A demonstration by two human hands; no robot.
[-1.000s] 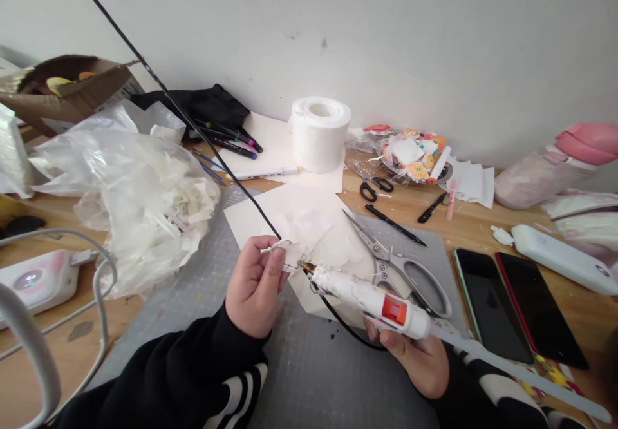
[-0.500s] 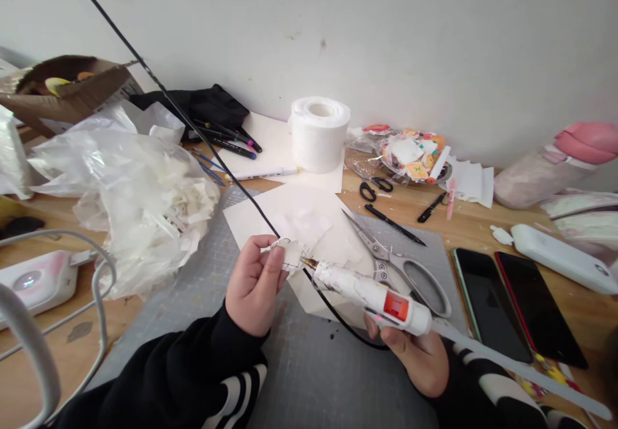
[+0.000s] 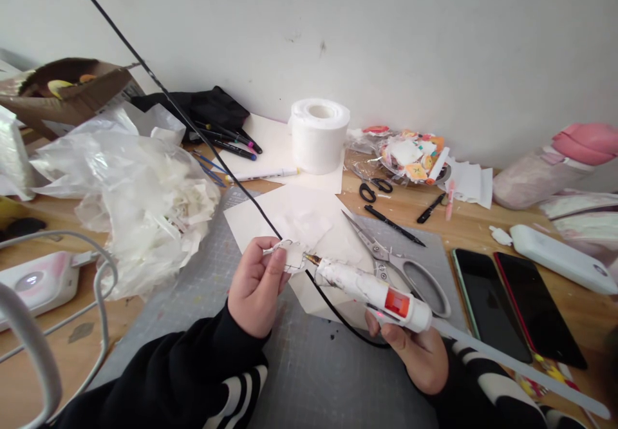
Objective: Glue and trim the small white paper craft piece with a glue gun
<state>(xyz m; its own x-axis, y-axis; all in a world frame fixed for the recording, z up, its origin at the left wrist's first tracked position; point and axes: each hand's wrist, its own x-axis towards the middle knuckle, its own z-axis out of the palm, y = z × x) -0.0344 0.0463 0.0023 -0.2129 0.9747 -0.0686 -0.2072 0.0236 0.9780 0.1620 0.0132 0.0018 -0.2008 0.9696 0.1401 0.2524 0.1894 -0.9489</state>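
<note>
My left hand point(image 3: 255, 284) pinches a small white paper piece point(image 3: 293, 255) with dark lines along its edges, between thumb and fingers. My right hand point(image 3: 415, 352) is wrapped round a white hot glue gun point(image 3: 357, 284) with an orange-red window; a long translucent glue stick point(image 3: 526, 368) juts from its back end. The brass nozzle point(image 3: 313, 259) is at the paper piece's right edge; whether it touches I cannot tell. Behind both hands, white paper sheets point(image 3: 255, 219) lie on a grey cutting mat point(image 3: 309, 377). Grey-handled scissors point(image 3: 386, 261) rest just beyond the glue gun.
A black cable point(image 3: 183, 113) slants across the view behind the paper piece. Left are a crumpled plastic bag point(image 3: 145, 190) and a white device point(image 3: 38, 281) with a looped cord. A white roll point(image 3: 319, 136) stands at the back; two phones point(image 3: 490, 300) and a pink-lidded bottle point(image 3: 545, 171) are right.
Both hands hold nearly the same position. The glue gun's nozzle and the paper piece have shifted very slightly to the right.
</note>
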